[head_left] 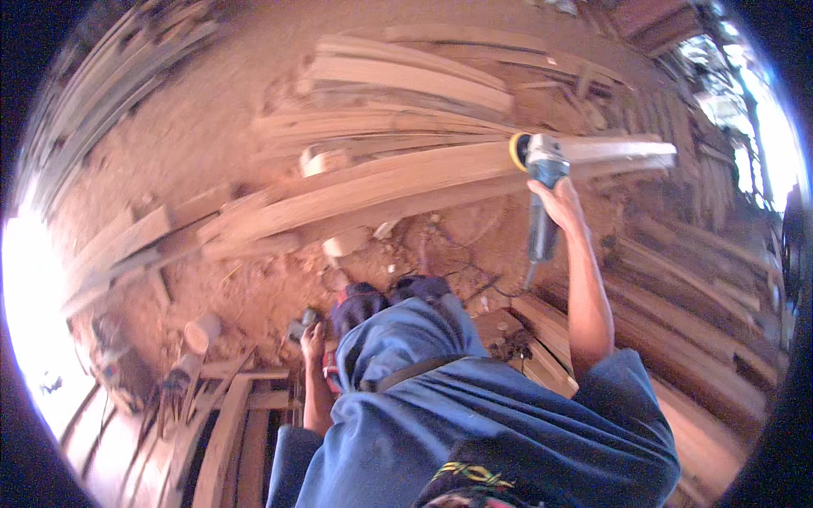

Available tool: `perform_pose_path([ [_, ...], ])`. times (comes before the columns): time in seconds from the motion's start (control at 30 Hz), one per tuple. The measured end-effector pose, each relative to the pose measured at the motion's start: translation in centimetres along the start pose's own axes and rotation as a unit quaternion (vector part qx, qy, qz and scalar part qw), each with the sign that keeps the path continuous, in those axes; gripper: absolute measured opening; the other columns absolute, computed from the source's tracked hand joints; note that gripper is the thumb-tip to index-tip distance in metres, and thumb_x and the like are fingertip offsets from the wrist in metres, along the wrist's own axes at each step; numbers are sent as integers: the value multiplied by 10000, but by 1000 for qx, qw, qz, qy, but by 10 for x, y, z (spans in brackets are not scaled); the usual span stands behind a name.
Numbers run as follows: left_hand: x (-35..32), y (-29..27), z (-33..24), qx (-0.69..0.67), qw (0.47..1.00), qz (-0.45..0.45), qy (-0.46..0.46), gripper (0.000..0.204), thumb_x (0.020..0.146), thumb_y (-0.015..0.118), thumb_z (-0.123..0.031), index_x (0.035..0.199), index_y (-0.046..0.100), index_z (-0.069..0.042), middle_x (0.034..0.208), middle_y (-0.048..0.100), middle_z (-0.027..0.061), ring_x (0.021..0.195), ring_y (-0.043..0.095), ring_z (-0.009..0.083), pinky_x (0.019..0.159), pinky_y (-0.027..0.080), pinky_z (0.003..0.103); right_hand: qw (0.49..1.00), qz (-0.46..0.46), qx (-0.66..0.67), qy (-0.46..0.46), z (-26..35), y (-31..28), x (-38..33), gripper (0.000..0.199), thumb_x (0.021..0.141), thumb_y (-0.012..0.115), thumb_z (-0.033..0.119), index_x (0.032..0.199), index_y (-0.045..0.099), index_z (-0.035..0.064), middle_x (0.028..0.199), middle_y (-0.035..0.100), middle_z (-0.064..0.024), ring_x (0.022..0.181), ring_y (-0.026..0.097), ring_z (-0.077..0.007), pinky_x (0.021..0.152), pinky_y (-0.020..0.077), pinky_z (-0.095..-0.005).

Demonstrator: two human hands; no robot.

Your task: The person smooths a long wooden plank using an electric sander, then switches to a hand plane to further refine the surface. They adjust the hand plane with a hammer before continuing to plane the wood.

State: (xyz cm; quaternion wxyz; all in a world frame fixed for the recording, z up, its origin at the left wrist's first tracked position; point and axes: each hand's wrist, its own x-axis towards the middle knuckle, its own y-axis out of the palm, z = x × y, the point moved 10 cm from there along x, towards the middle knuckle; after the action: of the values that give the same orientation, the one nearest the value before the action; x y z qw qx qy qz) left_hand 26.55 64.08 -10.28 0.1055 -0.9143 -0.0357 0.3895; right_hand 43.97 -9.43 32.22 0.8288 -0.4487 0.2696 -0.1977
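Observation:
An angle grinder [546, 173] with a blue-grey body and a yellow-rimmed disc is gripped in my right hand [561, 206], arm stretched forward. Its disc [519, 152] is at the long wooden beam [406, 173], toward the beam's right part; whether it touches the wood I cannot tell. The grinder's cord end points down toward the ground. My left hand [313, 343] hangs low beside my left leg, fingers curled at a small dark grey object [301, 326] whose kind is too blurred to name.
Stacked planks [406, 76] lie beyond the beam, and more timber [677, 339] fills the right side. A cut wood block [343, 245] sits on the reddish ground before my feet. A slatted wooden frame [237, 423] stands at lower left. Thin cords trail near my feet.

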Motion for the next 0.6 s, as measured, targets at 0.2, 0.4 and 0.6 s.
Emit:
perform_pose_path([
  [0.2, 17, -18, -32, 90, 996, -4, -16, 519, 946, 688, -412, 1162, 704, 60, 1000, 765, 208, 934, 735, 264, 853, 556, 380, 995, 33, -17, -97, 116, 82, -51, 632, 857, 770, 423, 1252, 585, -35, 1057, 718, -256, 988, 709, -411, 879, 548, -495],
  [0.4, 19, -61, -42, -14, 1000, -25, 7, 509, 971, 668, -345, 1242, 662, 87, 1081, 749, 172, 960, 707, 225, 851, 559, 355, 983, 97, -78, -134, 244, 171, -123, 821, 848, 752, 505, 1297, 480, -127, 1070, 691, -369, 1050, 671, -533, 908, 547, -566],
  [0.6, 2, -121, 13, -43, 996, -82, -7, 488, 981, 673, -311, 1240, 647, 102, 1048, 737, 158, 892, 691, 183, 779, 551, 317, 965, 137, -77, -208, 354, 231, -178, 739, 852, 749, 453, 1261, 524, -120, 1071, 693, -365, 1049, 676, -517, 904, 555, -565],
])
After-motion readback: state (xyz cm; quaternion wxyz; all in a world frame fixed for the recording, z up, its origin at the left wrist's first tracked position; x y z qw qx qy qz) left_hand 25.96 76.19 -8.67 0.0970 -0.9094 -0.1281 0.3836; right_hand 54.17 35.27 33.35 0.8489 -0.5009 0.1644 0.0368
